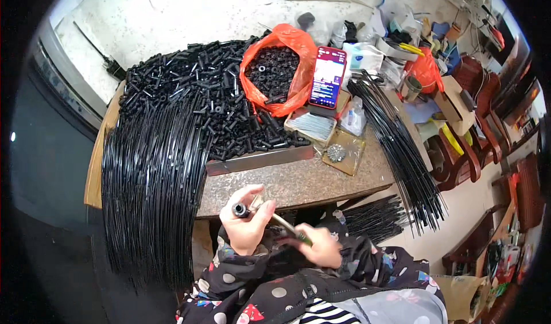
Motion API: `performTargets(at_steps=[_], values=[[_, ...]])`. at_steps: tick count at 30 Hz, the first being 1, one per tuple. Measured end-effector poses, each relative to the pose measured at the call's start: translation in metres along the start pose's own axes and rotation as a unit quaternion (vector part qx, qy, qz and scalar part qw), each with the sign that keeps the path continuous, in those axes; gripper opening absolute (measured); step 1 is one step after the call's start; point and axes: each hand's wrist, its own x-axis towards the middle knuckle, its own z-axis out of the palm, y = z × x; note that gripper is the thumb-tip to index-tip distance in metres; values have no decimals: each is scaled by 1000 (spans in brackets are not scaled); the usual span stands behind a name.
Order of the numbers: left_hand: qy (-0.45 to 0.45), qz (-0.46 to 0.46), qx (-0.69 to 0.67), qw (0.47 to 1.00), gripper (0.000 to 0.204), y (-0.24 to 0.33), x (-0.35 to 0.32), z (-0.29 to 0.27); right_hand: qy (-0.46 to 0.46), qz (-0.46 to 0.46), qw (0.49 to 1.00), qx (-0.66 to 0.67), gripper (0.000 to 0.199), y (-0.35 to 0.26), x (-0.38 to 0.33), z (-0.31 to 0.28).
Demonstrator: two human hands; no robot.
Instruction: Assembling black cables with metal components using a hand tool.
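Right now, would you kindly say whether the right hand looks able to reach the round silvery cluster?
Probably yes: the round silvery cluster lies on this side of the phone, and I see nothing blocking the way. The right hand is gripping a slim tool, though, so it may need freeing first.

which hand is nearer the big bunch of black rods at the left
Left: the left hand is right of the black rods, by the table's front edge; the right hand is farther right, past the left hand.
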Motion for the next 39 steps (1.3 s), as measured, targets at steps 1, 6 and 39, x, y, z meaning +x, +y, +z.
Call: performTargets(at_steps=[1,6,39], values=[[-16,57,11,998,33,-5,-1,-9,20,-6,1000,-20,16,2,12,-7],[-45,80,-22,996,43,-7,0,-19,248,-60,933,-254,23,62,59,-76],[-174,89,10,981,53,11,-11,14,188,-36,842,504,20,-59,34,-8]])
